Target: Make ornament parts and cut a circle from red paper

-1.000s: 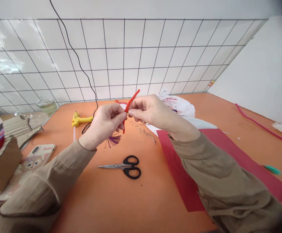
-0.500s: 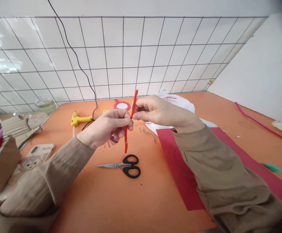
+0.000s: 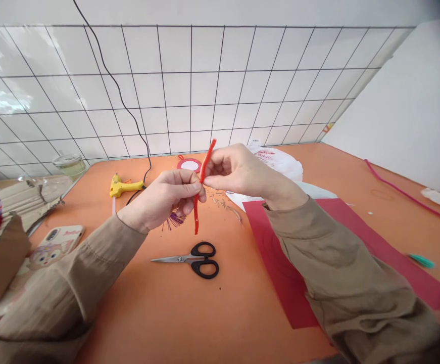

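Observation:
A fuzzy red strip (image 3: 196, 217) stands nearly upright between my hands, its top leaning a little to the right. My left hand (image 3: 174, 192) pinches it near the middle between thumb and fingers. Just above that spot, my right hand (image 3: 231, 169) closes on the strip from the right side, its thumb close to my left fingertips. Both ends of the strip stick out free. Below the hands, black-handled scissors (image 3: 193, 259) lie on the orange table (image 3: 166, 313), blades pointing left.
Yellow glue gun (image 3: 123, 186) with a black cord at the back left; phone (image 3: 58, 242) and cardboard box (image 3: 3, 258) at left. Red paper (image 3: 280, 268) lies under my right forearm, a white bag (image 3: 280, 162) behind it. A round red-and-white piece (image 3: 189, 165) lies at the back.
My right hand has shifted slightly left and its fingers have turned a little on the strip. The strip's lower end has risen slightly. My left hand keeps its pinch.

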Tool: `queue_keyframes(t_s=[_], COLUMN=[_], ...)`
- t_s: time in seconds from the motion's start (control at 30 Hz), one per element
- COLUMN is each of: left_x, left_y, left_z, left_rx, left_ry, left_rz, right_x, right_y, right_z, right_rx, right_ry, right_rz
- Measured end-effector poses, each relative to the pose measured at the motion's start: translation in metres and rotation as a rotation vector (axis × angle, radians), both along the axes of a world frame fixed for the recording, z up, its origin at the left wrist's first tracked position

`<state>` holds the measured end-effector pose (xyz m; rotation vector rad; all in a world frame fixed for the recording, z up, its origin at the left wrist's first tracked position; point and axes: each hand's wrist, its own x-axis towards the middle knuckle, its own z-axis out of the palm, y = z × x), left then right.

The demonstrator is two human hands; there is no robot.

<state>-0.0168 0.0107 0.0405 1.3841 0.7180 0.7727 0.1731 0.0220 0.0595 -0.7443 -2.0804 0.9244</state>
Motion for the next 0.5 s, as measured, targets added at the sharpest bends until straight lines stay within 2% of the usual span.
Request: queue_keyframes(t_s=[0.2, 0.37, 0.5], left_x=[0.0025, 0.0051, 0.0026], left_y=[0.002, 0.004, 0.0012], left_z=[-0.0027, -0.0059, -0.0053], left_rx=[0.077, 0.034, 0.019], left_ry=[0.005, 0.011, 0.004], left_rz=[0.054, 0.042, 0.0], right_x=[-0.004, -0.0076, -0.0005], right_y=[-0.0036, -0.0093, 0.0006], right_z=[0.0036, 0.0051, 0.0019], right_rx=[0.012, 0.156, 0.341], right_ry=[-0.071, -0.27, -0.374], right_rz=[-0.14, -0.238, -0.344])
